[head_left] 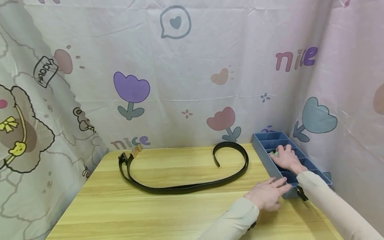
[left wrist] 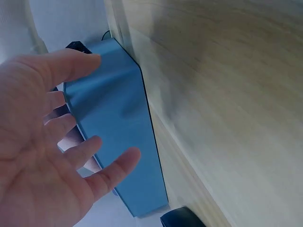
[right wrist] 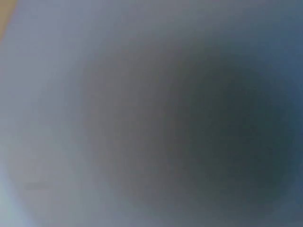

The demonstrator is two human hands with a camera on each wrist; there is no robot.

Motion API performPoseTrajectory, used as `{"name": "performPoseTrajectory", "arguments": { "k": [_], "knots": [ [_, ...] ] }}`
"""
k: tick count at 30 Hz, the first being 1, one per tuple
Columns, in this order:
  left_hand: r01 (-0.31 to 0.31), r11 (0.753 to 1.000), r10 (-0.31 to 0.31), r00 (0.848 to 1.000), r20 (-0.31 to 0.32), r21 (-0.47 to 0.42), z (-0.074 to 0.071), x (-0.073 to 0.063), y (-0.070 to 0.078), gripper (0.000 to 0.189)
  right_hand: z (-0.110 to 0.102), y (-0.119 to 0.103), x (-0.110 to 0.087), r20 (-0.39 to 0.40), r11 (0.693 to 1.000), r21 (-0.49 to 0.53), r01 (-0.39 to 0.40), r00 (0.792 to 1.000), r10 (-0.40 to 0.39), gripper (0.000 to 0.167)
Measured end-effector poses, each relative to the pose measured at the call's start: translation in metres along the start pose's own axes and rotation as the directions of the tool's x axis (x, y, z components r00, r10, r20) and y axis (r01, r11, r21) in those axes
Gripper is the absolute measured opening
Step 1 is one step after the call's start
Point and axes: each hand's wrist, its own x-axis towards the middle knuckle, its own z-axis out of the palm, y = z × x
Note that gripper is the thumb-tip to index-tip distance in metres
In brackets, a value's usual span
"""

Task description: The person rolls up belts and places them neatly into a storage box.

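Note:
A long blue box with several compartments stands at the table's right side. My right hand is inside it, fingers bent down around a small pale green thing, mostly hidden by the hand. The right wrist view is a dark, greenish blur. Beside the box's near corner hovers my left hand, its fingers loosely spread and holding nothing. In the left wrist view this hand overlaps the box's blue side wall. A black belt with a tan end curves across the table.
The wooden table ends at the back against a printed curtain. More curtain hangs close along the box's right side. The belt's curled end lies left of the box.

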Motion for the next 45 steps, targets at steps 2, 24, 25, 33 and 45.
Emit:
{"name": "performPoseTrajectory", "arguments": {
  "k": [2,24,25,33,45],
  "knots": [
    [-0.003,1.000,0.003,1.000,0.000,0.000,0.000,-0.001,-0.001,0.078,0.001,-0.002,0.000,0.005,1.000,0.006,0.025,1.000,-0.025,0.061],
    [-0.055,0.998,0.055,0.998,0.009,-0.007,-0.003,-0.041,-0.036,0.060,-0.013,-0.055,-0.019,-0.118,0.981,0.002,0.196,0.974,-0.195,0.042],
    [-0.034,0.999,0.034,0.999,0.010,-0.010,-0.004,-0.047,-0.041,0.058,-0.012,-0.062,-0.023,-0.124,0.975,-0.005,0.222,0.968,-0.220,0.039],
    [0.125,0.991,-0.118,0.984,-0.134,0.050,-0.001,-0.094,-0.094,0.040,0.003,-0.120,-0.053,0.098,0.955,0.094,0.283,0.951,-0.292,0.046],
    [0.174,0.984,-0.164,0.969,-0.184,0.041,0.017,-0.124,-0.138,0.019,0.052,-0.125,-0.037,0.142,0.966,0.210,0.153,0.972,-0.185,0.052]
  ]
}}
